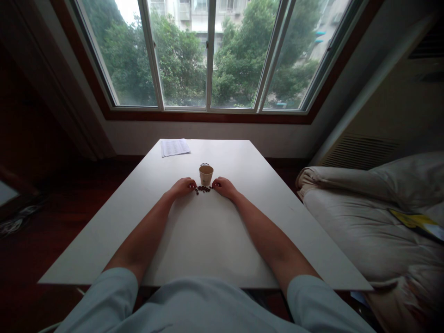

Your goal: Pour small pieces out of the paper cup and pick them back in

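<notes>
My left grip rested just left of the frame's centre, fingers curled in, at the left end of a scatter of dark bean-like pieces. From that grip the pieces lay to the right, at mid-frame, spread longer from side to side than front to back, so their long axis ran from one grip toward the other. Just beyond them, higher in the frame, the paper cup stood upright, mouth up. My right grip sat at the scatter's right end, fingers bent too. Neither was plainly nearer, and I could not tell whether either was clamped on a piece; the fingertips were too small to read.

The white bench widened toward the bottom of the frame, with papers at its upper left and a dark looped thing partly hidden behind the cup. Around it, pale cables lay on the dark floor at the left edge, a window spanned the top, and a beige padded seat filled the right.
</notes>
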Demonstrator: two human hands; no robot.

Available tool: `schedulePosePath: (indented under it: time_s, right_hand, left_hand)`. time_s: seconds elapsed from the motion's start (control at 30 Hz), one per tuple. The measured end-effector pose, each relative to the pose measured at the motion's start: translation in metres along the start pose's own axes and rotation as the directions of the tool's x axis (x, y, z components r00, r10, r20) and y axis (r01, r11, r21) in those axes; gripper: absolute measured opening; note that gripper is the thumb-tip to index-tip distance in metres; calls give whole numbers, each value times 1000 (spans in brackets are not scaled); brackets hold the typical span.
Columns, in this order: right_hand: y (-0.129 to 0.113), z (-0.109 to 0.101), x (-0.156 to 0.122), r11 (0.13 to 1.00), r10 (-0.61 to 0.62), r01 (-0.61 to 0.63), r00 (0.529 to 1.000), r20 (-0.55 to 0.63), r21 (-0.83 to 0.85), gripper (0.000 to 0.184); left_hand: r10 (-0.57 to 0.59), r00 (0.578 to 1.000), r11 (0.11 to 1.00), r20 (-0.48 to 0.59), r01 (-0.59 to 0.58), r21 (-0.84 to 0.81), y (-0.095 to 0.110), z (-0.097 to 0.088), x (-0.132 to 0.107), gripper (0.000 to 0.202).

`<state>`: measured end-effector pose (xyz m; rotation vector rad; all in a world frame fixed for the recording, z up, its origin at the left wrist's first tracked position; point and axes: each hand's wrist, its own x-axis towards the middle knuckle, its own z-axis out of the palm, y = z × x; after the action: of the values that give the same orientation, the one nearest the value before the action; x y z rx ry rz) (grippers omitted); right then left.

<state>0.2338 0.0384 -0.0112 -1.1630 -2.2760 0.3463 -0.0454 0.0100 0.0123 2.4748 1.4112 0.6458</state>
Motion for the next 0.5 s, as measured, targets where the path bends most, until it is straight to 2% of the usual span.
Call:
schedulePosePath:
  time_s: [0.27, 0.5]
  right_hand:
    - [0, 0, 1, 1000, 1, -1, 1000, 4, -10, 14]
    - [-1, 0, 0, 1000, 5, -5, 1000, 8, 3, 14]
  left_hand:
    - [-31, 1000, 999, 0, 31, 12, 3, 0, -1, 28]
    - [-76, 997, 996, -34, 78, 40, 2, -2, -3, 23]
